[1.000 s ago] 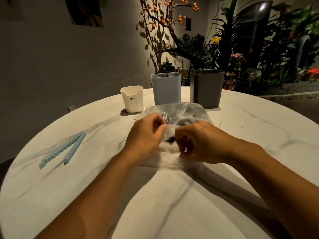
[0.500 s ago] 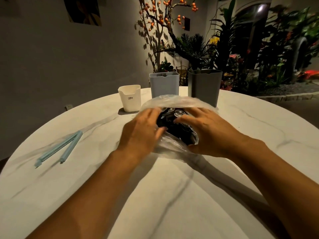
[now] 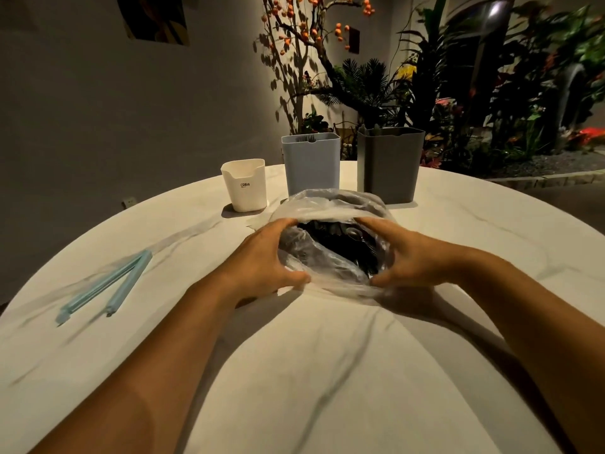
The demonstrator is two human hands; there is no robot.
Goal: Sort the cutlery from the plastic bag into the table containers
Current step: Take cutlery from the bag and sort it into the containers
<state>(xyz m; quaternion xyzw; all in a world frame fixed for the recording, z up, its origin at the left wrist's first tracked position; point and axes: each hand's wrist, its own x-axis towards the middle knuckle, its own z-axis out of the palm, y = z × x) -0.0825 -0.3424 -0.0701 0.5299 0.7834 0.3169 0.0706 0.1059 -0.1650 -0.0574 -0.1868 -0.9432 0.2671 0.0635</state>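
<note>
A clear plastic bag (image 3: 330, 204) lies on the round white marble table (image 3: 294, 355), its mouth pulled wide toward me. Dark cutlery (image 3: 340, 244) shows inside. My left hand (image 3: 262, 260) grips the bag's left rim, fingers and thumb curled round the plastic. My right hand (image 3: 412, 257) grips the right rim the same way. Behind the bag stand three containers: a small white one (image 3: 244, 185), a light blue one (image 3: 311, 165) and a dark grey one (image 3: 389, 165).
A light blue bag clip (image 3: 108, 286) lies open on the table at the left. Plants and a tree with orange fruit stand beyond the table's far edge. A wall runs behind on the left.
My hands have moved apart and spread the bag's mouth wide, so the dark cutlery inside now shows. A second ago they pinched the closed bag top together.
</note>
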